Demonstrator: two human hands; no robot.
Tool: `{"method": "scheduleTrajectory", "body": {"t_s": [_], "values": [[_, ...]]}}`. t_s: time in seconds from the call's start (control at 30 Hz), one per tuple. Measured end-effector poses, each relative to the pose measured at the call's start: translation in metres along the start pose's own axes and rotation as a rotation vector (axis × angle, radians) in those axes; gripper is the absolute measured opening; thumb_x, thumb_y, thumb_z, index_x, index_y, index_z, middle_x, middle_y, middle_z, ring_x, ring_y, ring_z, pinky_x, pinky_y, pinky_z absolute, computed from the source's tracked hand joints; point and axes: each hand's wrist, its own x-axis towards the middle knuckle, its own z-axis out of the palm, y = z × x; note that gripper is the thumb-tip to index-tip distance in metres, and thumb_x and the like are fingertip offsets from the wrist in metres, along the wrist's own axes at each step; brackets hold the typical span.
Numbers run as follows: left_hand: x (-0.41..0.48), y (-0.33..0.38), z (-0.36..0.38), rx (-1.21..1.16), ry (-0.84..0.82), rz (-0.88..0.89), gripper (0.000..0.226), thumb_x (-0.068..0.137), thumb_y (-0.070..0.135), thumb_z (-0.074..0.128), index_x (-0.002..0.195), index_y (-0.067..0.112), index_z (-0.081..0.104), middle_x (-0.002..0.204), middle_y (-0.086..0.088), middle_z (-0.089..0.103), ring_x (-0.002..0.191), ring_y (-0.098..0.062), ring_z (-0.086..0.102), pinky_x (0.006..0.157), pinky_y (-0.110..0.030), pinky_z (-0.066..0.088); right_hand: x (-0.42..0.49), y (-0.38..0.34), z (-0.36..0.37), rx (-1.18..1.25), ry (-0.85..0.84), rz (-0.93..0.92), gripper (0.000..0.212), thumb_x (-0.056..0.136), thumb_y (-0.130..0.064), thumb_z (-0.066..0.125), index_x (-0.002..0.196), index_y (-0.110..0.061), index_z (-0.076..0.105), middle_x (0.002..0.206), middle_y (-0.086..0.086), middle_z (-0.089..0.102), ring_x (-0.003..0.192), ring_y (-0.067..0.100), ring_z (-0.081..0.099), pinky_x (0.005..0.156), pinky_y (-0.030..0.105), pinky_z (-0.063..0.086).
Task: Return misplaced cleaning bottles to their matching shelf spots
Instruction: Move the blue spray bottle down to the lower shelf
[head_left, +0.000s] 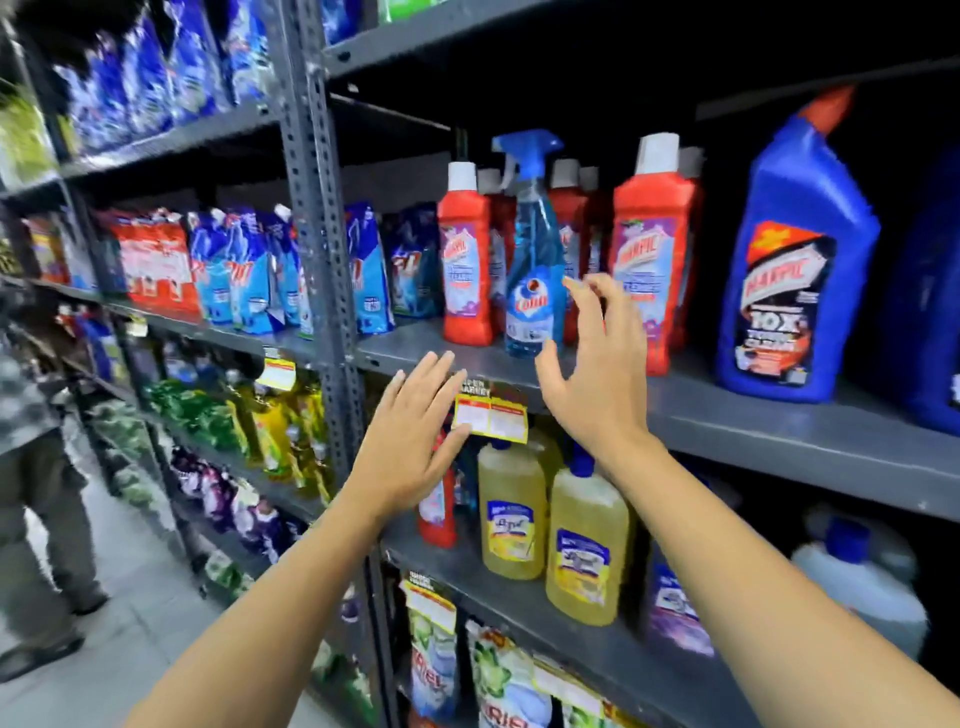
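Note:
A blue spray bottle (535, 260) with a blue trigger head stands upright among red bottles (465, 260) with white caps on a grey metal shelf (779, 415). My right hand (597, 364) is open just right of the spray bottle, fingers spread, thumb near its base, not gripping it. My left hand (415, 431) is open and flat in front of the shelf edge, below and left of the spray bottle, beside a yellow price tag (493, 413). A large blue bottle (789, 260) with a red cap stands further right on the same shelf.
Yellow liquid bottles (587, 540) stand on the shelf below. Blue and red refill pouches (244, 270) fill the left bay beyond a grey upright post (322, 234). A person (36, 493) stands in the aisle at the left. White jugs (862, 577) sit low right.

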Motion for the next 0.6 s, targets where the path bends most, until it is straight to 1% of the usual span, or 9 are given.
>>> {"method": "scheduleTrajectory", "body": {"t_s": [0.1, 0.17, 0.27, 0.3, 0.37, 0.43, 0.5, 0.57, 0.6], "values": [[0.025, -0.031, 0.006, 0.055, 0.018, 0.036, 0.058, 0.100, 0.042, 0.032, 0.148, 0.009, 0.033, 0.159, -0.009, 0.023, 0.148, -0.022, 0.012, 0.119, -0.050, 0.016, 0.031, 0.001, 0.025, -0.094, -0.035, -0.049, 0.063, 0.080, -0.017, 0.061, 0.141, -0.007, 0.046, 0.148, 0.021, 0.040, 0.137, 0.039, 0.039, 0.107, 0.051, 0.037], [0.041, -0.047, 0.012, 0.060, 0.030, 0.038, 0.057, 0.100, 0.042, 0.031, 0.149, 0.011, 0.031, 0.159, -0.007, 0.022, 0.148, -0.019, 0.011, 0.119, -0.048, 0.014, 0.048, 0.004, 0.041, -0.172, -0.072, -0.069, 0.070, 0.080, -0.017, 0.060, 0.146, -0.008, 0.040, 0.155, 0.023, 0.031, 0.145, 0.041, 0.028, 0.113, 0.055, 0.032], [0.056, -0.066, 0.022, 0.050, 0.035, 0.061, 0.055, 0.101, 0.041, 0.030, 0.149, 0.014, 0.031, 0.159, -0.004, 0.023, 0.148, -0.018, 0.013, 0.119, -0.047, 0.014, 0.068, 0.010, 0.065, -0.294, -0.154, -0.028, 0.084, 0.082, -0.027, 0.059, 0.155, -0.014, 0.019, 0.163, 0.019, 0.013, 0.151, 0.038, 0.008, 0.117, 0.057, 0.021], [0.059, -0.073, 0.026, 0.051, 0.033, 0.074, 0.054, 0.102, 0.040, 0.028, 0.149, 0.015, 0.031, 0.159, -0.003, 0.023, 0.148, -0.018, 0.013, 0.119, -0.047, 0.013, 0.074, 0.012, 0.073, -0.333, -0.177, 0.002, 0.089, 0.084, -0.032, 0.059, 0.157, -0.015, 0.011, 0.164, 0.018, 0.009, 0.152, 0.037, 0.004, 0.117, 0.058, 0.019], [0.061, -0.087, 0.033, 0.055, 0.018, 0.090, 0.053, 0.102, 0.040, 0.026, 0.150, 0.017, 0.029, 0.160, -0.002, 0.021, 0.148, -0.017, 0.012, 0.120, -0.047, 0.013, 0.086, 0.016, 0.089, -0.367, -0.216, 0.077, 0.096, 0.086, -0.038, 0.060, 0.157, -0.017, -0.001, 0.164, 0.019, 0.004, 0.152, 0.038, 0.000, 0.116, 0.059, 0.020], [0.064, -0.101, 0.040, 0.053, 0.001, 0.107, 0.054, 0.102, 0.040, 0.024, 0.151, 0.017, 0.027, 0.160, -0.002, 0.021, 0.149, -0.018, 0.011, 0.119, -0.049, 0.013, 0.098, 0.021, 0.101, -0.291, -0.240, 0.189, 0.102, 0.086, -0.040, 0.064, 0.156, -0.017, -0.007, 0.163, 0.020, 0.005, 0.151, 0.038, 0.004, 0.115, 0.059, 0.025], [0.064, -0.115, 0.048, 0.037, -0.022, 0.132, 0.056, 0.101, 0.040, 0.024, 0.150, 0.014, 0.029, 0.160, -0.004, 0.022, 0.148, -0.020, 0.013, 0.119, -0.050, 0.015, 0.111, 0.027, 0.111, -0.126, -0.252, 0.342, 0.110, 0.084, -0.041, 0.070, 0.156, -0.015, -0.008, 0.161, 0.019, 0.014, 0.148, 0.037, 0.019, 0.112, 0.054, 0.032], [0.063, -0.132, 0.056, -0.011, -0.045, 0.139, 0.057, 0.100, 0.041, 0.026, 0.147, 0.010, 0.035, 0.159, -0.007, 0.024, 0.148, -0.021, 0.015, 0.119, -0.051, 0.017, 0.117, 0.031, 0.117, -0.025, -0.208, 0.458, 0.114, 0.077, -0.043, 0.078, 0.156, -0.014, 0.001, 0.154, 0.015, 0.030, 0.138, 0.036, 0.038, 0.105, 0.047, 0.038], [0.063, -0.139, 0.059, -0.034, -0.047, 0.135, 0.058, 0.099, 0.042, 0.027, 0.145, 0.009, 0.039, 0.158, -0.007, 0.025, 0.148, -0.021, 0.017, 0.118, -0.050, 0.018, 0.120, 0.034, 0.118, -0.007, -0.172, 0.488, 0.112, 0.072, -0.044, 0.081, 0.154, -0.015, 0.010, 0.149, 0.013, 0.039, 0.132, 0.035, 0.046, 0.102, 0.043, 0.040]]}}
